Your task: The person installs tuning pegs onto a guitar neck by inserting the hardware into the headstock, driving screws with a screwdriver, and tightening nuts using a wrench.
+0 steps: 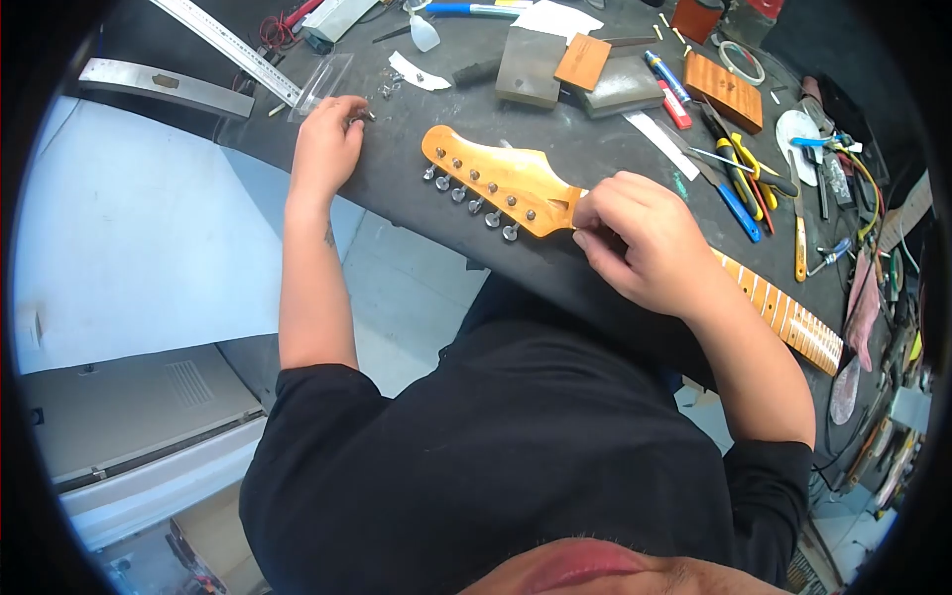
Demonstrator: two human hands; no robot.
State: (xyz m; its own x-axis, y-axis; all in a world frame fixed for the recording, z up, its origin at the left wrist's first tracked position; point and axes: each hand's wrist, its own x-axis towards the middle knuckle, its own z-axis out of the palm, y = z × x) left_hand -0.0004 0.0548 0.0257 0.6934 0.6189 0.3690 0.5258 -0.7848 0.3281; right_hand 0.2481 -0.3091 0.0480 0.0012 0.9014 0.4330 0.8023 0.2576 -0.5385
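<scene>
A guitar neck [783, 307] of amber-coloured wood lies across the dark bench, its headstock [506, 178] to the left. Tuning machines [476, 205] line the headstock's near edge, and their posts stand up through the face. Fingers of my right hand [645, 238] are closed around the neck just beside the nut end, hiding that stretch of fretboard. Further left, my left hand [329, 144] rests at the bench edge with its fingertips pinched on a small metal part [369, 116], too small to name exactly. Small loose hardware [389, 87] lies just beyond it.
A steel ruler [228, 50] and a clear plastic bag [325, 84] lie near my left hand. Behind the headstock stand metal blocks [531, 64] and a wooden block [724, 89]. Pliers [732, 164], a blue-handled tool [739, 210] and more tools crowd the right side.
</scene>
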